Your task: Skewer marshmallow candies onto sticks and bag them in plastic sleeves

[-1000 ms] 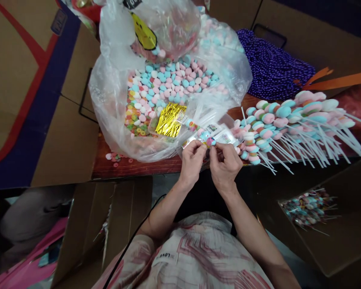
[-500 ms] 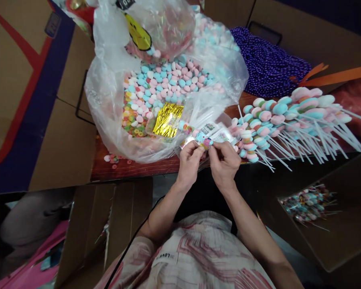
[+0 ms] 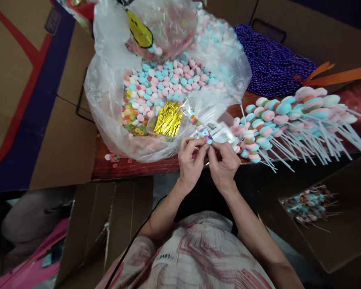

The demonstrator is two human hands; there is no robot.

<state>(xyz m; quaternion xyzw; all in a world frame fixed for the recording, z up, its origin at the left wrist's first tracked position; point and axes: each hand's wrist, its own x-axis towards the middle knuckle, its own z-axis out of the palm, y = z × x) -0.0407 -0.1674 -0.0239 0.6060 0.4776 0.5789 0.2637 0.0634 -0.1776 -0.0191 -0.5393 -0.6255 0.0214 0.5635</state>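
Over the table's front edge, a candy skewer [image 3: 199,127] with colourful pieces is held in what looks like a clear wrapper. My left hand [image 3: 191,162] is closed around its lower end. At the same end my right hand [image 3: 225,162] pinches with thumb and forefinger, close against the left fingertips. The skewer slants up and to the left; its lowest part is hidden by the fingers. Just beyond, a clear tray of gold twist ties [image 3: 168,119] sits on the plastic bag [image 3: 99,104] of loose candies. White printed packets [image 3: 224,134] lie behind my right hand.
To the right, many candy skewers [image 3: 267,116] are piled with white sticks pointing toward me. Purple beaded strings [image 3: 270,60] lie behind them. A lower-right box [image 3: 327,257] contains wrapped skewers [image 3: 311,204]. A large carton [image 3: 63,144] stands left, near loose candies [image 3: 116,159] on the table.
The held skewer has swung steeper, its upper end moving up and right. My left hand has shifted slightly right, bringing the fingertips closer together. The view has shifted slightly.
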